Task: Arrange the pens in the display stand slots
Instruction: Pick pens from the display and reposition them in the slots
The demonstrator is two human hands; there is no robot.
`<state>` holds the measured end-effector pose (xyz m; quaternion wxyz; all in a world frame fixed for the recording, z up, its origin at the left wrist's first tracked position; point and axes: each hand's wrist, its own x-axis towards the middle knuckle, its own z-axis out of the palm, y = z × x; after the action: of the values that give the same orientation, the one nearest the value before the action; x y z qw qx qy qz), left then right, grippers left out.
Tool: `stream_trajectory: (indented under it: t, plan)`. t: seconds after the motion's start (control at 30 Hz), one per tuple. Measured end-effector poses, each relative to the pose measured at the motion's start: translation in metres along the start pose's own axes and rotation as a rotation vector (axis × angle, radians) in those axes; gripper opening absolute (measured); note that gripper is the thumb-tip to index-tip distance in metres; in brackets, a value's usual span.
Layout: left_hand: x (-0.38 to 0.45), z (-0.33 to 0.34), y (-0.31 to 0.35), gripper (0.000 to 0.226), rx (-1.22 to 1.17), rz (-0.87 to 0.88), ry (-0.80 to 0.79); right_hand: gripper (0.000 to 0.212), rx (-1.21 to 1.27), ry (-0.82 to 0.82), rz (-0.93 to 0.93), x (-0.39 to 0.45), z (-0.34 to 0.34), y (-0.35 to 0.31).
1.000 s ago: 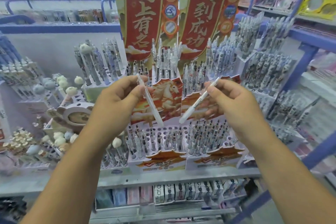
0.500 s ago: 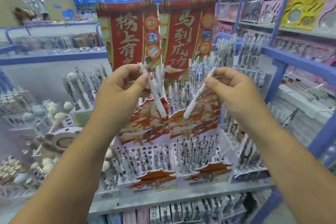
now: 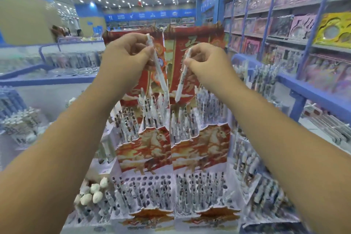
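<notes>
My left hand [image 3: 126,57] pinches a white pen [image 3: 158,71] near its top, tip pointing down. My right hand [image 3: 206,61] grips a second white pen [image 3: 181,81] the same way, tip down. Both pens hang above the upper tier of a red and white cardboard display stand [image 3: 171,150] printed with horses. Several pens stand in the upper tier's slots [image 3: 152,118]. The lower tier [image 3: 163,192] holds more pens, with several open holes along its back rows.
Other pen displays flank the stand: plush-topped pens [image 3: 93,193] at lower left, tiered racks [image 3: 252,173] at right. A blue shelf unit [image 3: 296,81] with packaged goods rises on the right. Low blue shelving [image 3: 47,78] runs on the left.
Both hands rose with their pens from in front of the horse panel up to the red banners, and the pens turned nearer to upright. The camera tilted upward, showing the ceiling.
</notes>
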<state>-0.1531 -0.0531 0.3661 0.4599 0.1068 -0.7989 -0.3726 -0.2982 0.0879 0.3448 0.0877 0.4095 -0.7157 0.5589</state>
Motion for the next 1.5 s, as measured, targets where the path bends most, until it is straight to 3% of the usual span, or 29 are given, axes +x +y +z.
stream_trajectory:
  t: [0.17, 0.33, 0.57, 0.8, 0.93, 1.13, 1.33, 1.5]
  plan:
    - [0.036, 0.002, -0.022, 0.011, 0.046, -0.025, -0.061, 0.006, -0.103, -0.073, 0.033, 0.03, 0.018, 0.006]
    - [0.057, 0.013, -0.055, 0.008, 0.277, -0.074, -0.219, 0.008, -0.311, -0.23, 0.096, 0.046, 0.047, 0.015]
    - [0.058, 0.022, -0.085, 0.011, 0.541, -0.092, -0.35, 0.006, -0.352, -0.227, 0.101, 0.046, 0.082, 0.032]
    - [0.05, 0.024, -0.102, 0.006, 0.564, -0.132, -0.441, 0.006, -0.385, -0.255, 0.131, 0.044, 0.089, 0.035]
    - [0.048, 0.025, -0.104, 0.01, 0.55, -0.184, -0.512, 0.015, -0.572, -0.403, 0.166, 0.04, 0.093, 0.032]
    - [0.055, 0.03, -0.092, 0.019, 0.721, -0.195, -0.628, 0.011, -0.506, -0.421, 0.295, 0.043, 0.097, 0.031]
    - [0.046, 0.027, -0.09, 0.024, 0.706, -0.257, -0.582, 0.025, -0.591, -0.444, 0.34, 0.033, 0.094, 0.032]
    - [0.013, -0.001, -0.074, 0.03, 0.619, -0.197, -0.325, 0.019, -0.463, -0.325, 0.198, 0.005, 0.059, -0.004]
